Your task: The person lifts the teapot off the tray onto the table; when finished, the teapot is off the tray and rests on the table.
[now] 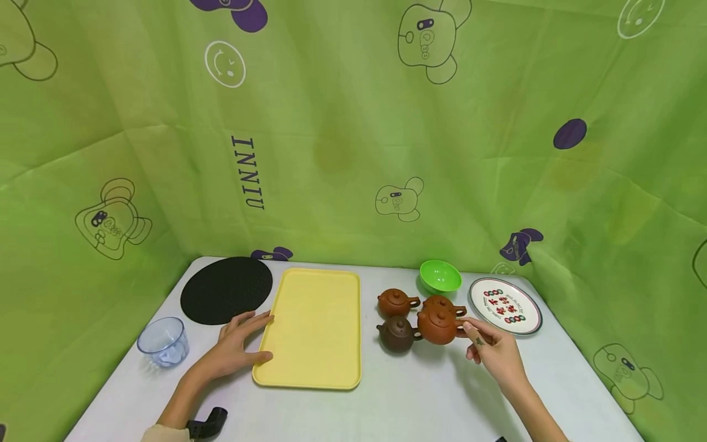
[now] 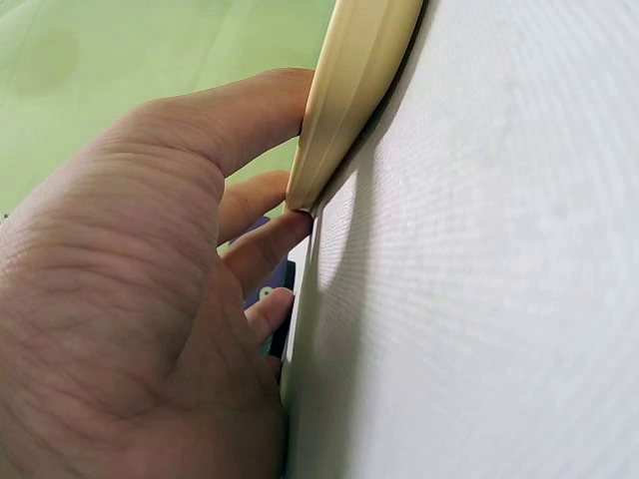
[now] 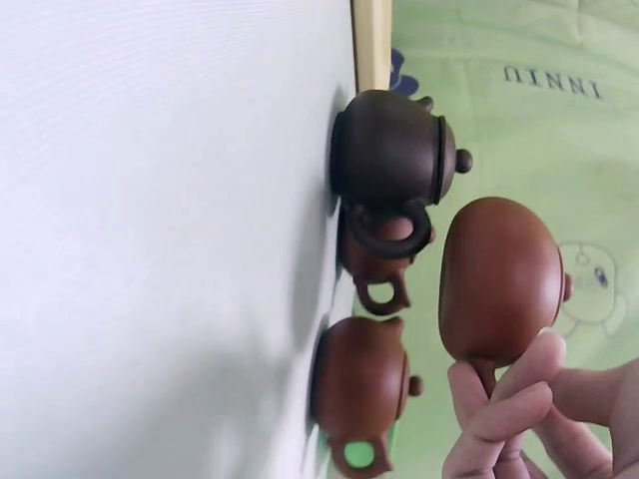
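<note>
My right hand (image 1: 499, 356) pinches the handle of a reddish-brown teapot (image 1: 438, 328) and holds it up off the table, as the right wrist view shows. Close to it stand a dark brown teapot (image 1: 397, 336), a small reddish-brown teapot (image 1: 394, 302) and another reddish-brown teapot (image 3: 359, 371), partly hidden from the head camera by the held one. On the other side, a yellow rectangular tray (image 1: 312, 328) lies flat. My left hand (image 1: 234, 348) touches its left rim with thumb and fingertips spread apart; the left wrist view shows the thumb against the tray's side.
A round black mat (image 1: 227, 290) lies at the back left, with a clear bluish glass bowl (image 1: 163, 342) in front. Behind the teapots sits a green bowl (image 1: 440, 276). A white plate with red lettering (image 1: 505, 306) is at the right. Green printed cloth (image 1: 331, 135) surrounds the table.
</note>
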Demonstrator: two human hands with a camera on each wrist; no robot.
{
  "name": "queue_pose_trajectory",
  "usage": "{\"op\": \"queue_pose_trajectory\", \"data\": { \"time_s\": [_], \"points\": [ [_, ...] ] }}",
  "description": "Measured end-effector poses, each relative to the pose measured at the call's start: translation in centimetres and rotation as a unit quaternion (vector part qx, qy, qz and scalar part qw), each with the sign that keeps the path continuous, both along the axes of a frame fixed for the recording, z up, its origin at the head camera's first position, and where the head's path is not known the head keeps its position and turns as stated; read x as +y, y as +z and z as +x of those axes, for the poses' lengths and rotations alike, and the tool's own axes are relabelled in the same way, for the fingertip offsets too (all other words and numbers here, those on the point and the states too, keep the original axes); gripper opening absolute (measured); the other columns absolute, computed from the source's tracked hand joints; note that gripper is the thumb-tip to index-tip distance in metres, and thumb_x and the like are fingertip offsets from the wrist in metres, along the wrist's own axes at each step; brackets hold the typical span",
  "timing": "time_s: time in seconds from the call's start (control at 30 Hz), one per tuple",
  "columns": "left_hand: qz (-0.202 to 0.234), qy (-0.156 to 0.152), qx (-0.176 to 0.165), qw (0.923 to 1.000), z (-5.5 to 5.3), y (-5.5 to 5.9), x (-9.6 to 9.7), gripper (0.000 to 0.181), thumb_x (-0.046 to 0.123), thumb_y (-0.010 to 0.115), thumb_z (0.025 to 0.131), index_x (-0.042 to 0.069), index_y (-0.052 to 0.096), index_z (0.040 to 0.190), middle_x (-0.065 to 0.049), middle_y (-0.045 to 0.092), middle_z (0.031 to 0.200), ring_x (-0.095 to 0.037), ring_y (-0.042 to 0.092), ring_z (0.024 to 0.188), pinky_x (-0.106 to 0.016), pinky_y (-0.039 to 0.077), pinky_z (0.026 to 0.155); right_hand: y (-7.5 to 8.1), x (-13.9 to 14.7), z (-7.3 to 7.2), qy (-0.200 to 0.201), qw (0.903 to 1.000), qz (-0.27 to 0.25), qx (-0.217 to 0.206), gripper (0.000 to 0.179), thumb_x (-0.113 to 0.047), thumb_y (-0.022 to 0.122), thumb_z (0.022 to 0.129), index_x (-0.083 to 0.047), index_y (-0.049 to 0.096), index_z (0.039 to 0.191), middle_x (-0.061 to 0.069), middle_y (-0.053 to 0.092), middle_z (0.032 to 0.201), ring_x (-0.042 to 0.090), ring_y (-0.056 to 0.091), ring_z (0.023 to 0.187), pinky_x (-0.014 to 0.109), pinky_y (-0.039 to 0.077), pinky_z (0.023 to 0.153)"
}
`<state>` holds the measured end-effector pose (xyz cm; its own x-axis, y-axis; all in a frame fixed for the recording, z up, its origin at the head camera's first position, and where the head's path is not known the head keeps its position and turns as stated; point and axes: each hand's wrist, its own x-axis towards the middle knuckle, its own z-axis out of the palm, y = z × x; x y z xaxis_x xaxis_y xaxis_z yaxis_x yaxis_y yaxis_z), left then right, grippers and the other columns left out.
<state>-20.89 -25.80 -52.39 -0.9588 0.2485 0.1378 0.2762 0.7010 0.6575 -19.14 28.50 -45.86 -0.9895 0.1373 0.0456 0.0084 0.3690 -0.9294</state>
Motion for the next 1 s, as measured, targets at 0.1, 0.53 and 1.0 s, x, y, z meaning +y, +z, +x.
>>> {"op": "queue_pose_trajectory", "data": {
  "time_s": [0.1,0.53,1.0],
  "points": [
    [0.001,0.0,-0.002,1.0,0.0,-0.1,0.0,0.078,0.041,0.088,0.083,0.014,0.059,0.15,-0.014,0.051,0.163,-0.045,0.027,0.152,-0.078,0.021,0.11,-0.4,0.6,0.2,-0.003,1.0,0.0,0.003,0.043,-0.029,0.065,0.107,0.002,0.068,0.137,-0.001,0.084,0.096,0.01,0.063,0.056,0.026,0.052,0.054],
    [-0.002,0.002,-0.003,1.0,0.0,-0.3,-0.2,0.079,0.04,0.088,0.083,0.013,0.059,0.151,-0.012,0.051,0.164,-0.045,0.027,0.153,-0.078,0.019,0.112,-1.8,2.2,1.0,-0.019,0.9995,0.008,-0.024,0.046,-0.03,0.065,0.107,0.002,0.066,0.139,-0.005,0.084,0.096,0.01,0.064,0.056,0.026,0.052,0.056],
    [-0.007,0.003,-0.008,0.9999,0.1,0.2,-0.1,0.079,0.041,0.088,0.083,0.014,0.059,0.151,-0.012,0.051,0.164,-0.045,0.026,0.153,-0.078,0.02,0.112,-3.2,3.2,0.8,-0.019,0.9993,0.011,-0.029,0.042,-0.023,0.062,0.109,0.005,0.065,0.14,-0.001,0.084,0.096,0.009,0.061,0.055,0.025,0.051,0.055]
  ]
}}
